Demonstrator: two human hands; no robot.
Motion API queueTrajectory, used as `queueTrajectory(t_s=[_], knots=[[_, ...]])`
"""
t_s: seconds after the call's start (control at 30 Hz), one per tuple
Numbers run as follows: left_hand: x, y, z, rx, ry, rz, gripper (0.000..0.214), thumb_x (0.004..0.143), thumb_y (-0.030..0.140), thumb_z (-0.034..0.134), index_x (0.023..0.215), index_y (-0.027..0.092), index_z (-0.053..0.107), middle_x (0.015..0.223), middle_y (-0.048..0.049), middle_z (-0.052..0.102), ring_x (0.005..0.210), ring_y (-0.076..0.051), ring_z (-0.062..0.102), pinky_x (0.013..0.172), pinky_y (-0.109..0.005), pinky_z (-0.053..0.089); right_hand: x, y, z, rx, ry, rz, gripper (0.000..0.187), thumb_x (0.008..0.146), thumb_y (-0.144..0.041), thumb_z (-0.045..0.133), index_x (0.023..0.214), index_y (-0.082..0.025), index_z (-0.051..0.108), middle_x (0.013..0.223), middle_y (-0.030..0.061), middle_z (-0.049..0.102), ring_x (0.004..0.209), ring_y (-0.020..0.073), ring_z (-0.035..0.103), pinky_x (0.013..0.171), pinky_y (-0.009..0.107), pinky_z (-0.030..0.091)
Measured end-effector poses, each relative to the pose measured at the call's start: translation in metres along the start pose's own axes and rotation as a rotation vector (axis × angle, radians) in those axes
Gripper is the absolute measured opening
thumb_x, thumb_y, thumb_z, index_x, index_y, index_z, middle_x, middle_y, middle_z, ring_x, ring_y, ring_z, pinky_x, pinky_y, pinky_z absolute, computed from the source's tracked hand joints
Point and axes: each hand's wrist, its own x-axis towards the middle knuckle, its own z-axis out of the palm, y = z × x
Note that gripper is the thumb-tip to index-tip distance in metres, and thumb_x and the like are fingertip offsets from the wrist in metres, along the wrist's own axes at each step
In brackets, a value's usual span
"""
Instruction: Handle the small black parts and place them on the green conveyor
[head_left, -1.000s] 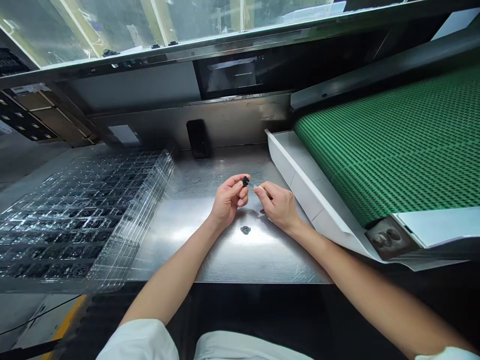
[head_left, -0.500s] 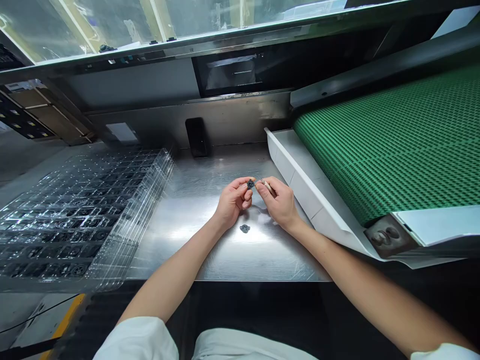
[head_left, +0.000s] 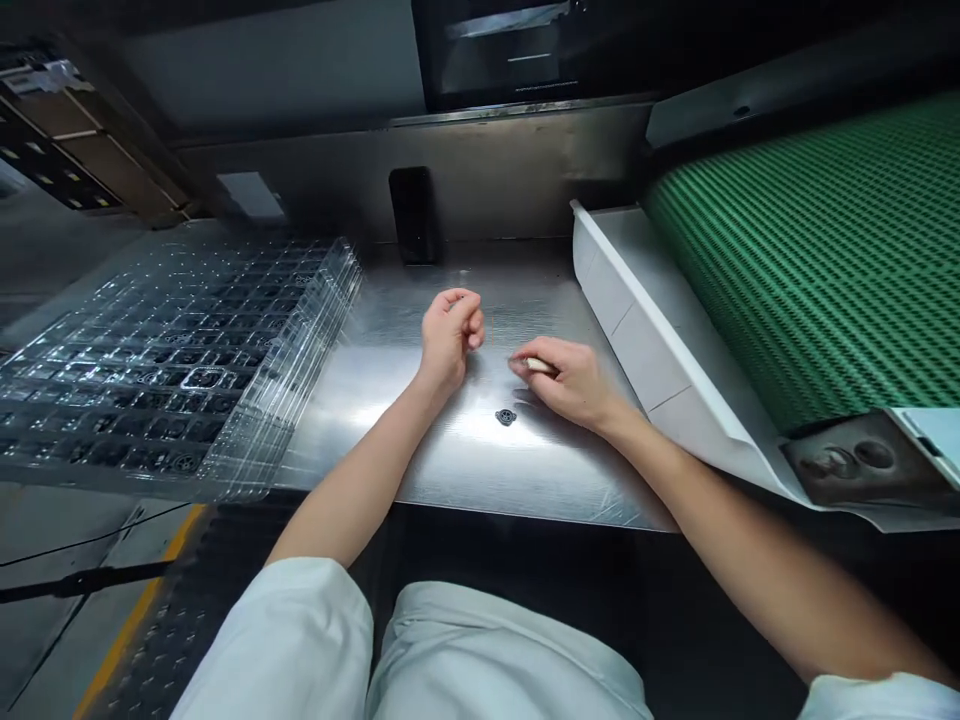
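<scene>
Over the metal worktop (head_left: 360, 420), my left hand (head_left: 448, 335) is raised with its fingers curled in. Whatever it may hold is hidden behind the fingers. My right hand (head_left: 574, 378) grips a small tool with a pale, thin handle (head_left: 538, 366); its tip is blurred and cannot be made out. A small black round part (head_left: 506, 417) with side tabs and a spoked centre lies flat on the worktop, below and between both hands. Neither hand touches it.
Stacked clear plastic trays (head_left: 202, 376) with black parts stand at the left. A black phone (head_left: 414, 215) leans on the back wall. On the right, a white sheet guard (head_left: 637, 300) edges a green conveyor belt (head_left: 825, 270).
My hands have drawn apart, and the black part that was in my left fingers no longer shows. The camera view has tipped downward. The part on the worktop still lies there.
</scene>
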Motion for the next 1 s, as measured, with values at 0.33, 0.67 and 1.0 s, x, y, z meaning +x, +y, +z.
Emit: queueTrajectory(t_s=[0.33, 0.67, 1.0], knots=[[0.016, 0.003, -0.015, -0.075, 0.150, -0.009, 0.019, 0.092, 0.027, 0.071, 0.094, 0.021, 0.054, 0.063, 0.0077, 0.054, 0.046, -0.007, 0.050, 0.050, -0.020, 0.035, -0.006, -0.008, -0.002, -0.080, -0.526, -0.084, 0.015, 0.101, -0.037, 0.069, 0.103, -0.023, 0.072, 0.092, 0.0004, 0.071, 0.070, 0.0142, 0.056, 0.066, 0.030, 0.033], [0.007, -0.008, -0.005, 0.074, -0.058, -0.231, 0.007, 0.095, 0.016, 0.059, 0.089, 0.015, 0.063, 0.073, 0.0025, 0.060, 0.048, -0.006, 0.052, 0.047, -0.018, 0.034, 0.003, -0.017, -0.001, -0.007, -0.064, -0.072, 0.016, 0.104, -0.034, 0.059, 0.103, -0.026, 0.073, 0.093, 0.0032, 0.073, 0.080, 0.0199, 0.067, 0.073, 0.033, 0.048], [-0.021, -0.009, 0.010, 0.083, -0.449, -0.444, 0.035, 0.096, 0.051, 0.066, 0.087, 0.019, 0.055, 0.063, 0.0062, 0.043, 0.045, -0.005, 0.034, 0.044, -0.015, 0.019, 0.006, -0.010, 0.002, -0.099, 0.313, -0.046, 0.018, 0.102, -0.038, 0.067, 0.107, -0.024, 0.077, 0.095, 0.0042, 0.074, 0.079, 0.0184, 0.067, 0.070, 0.032, 0.050]])
